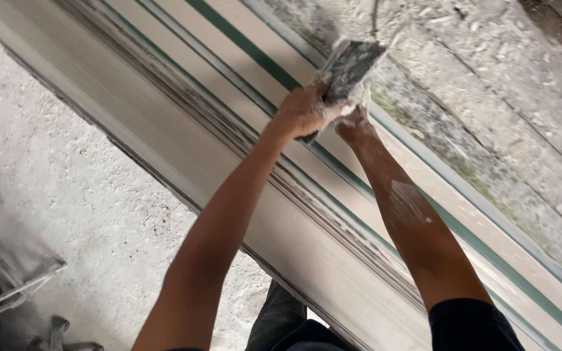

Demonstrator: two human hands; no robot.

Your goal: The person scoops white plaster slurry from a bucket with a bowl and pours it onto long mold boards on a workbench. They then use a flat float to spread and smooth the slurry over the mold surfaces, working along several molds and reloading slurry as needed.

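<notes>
Forearms: both raised from the lower edge, the right streaked with white plaster.
Left hand (304,112): fingers closed around the trowel (349,68).
Right hand (355,123): apparently gripping beneath it, partly hidden.
Trowel: plaster-caked, against the pale window frame (229,123).

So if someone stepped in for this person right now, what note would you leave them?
Left hand: gripping the trowel, blade smeared with grey-white plaster.
Right hand: just beside it at the handle, splashed white; its grip is hidden.
Trowel is raised against the rough wall next to the striped frame.
Done: wall shows patchy plaster.
Left: bare, greenish patches remain below the trowel.
</notes>
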